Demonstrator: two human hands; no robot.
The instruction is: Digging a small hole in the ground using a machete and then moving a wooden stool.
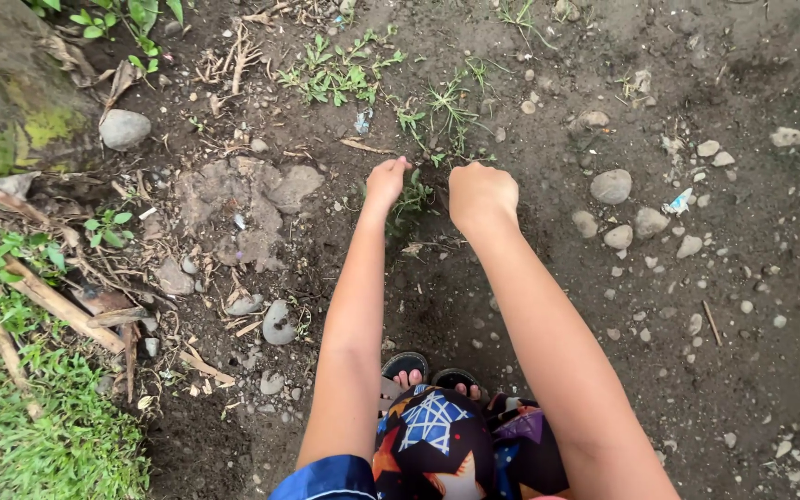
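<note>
Small green weed (412, 196), thin-leaved, low between both hands.

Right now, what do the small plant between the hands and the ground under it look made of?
Small plant: soft green leafy weed, thin matte blades. Ground: dark, probably damp soil, crumbly and dull, strewn with grey rounded pebbles. Left hand and right hand flank the plant.

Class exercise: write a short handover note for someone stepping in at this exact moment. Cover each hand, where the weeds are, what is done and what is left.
Left hand: down at the soil, fingers on a small green weed; grip hidden.
Right hand: closed in a fist beside the same weed; contents hidden.
Done: no pulled weeds visible on the ground.
Left: weed still rooted; larger weed patch just beyond the hands, untouched.
</note>
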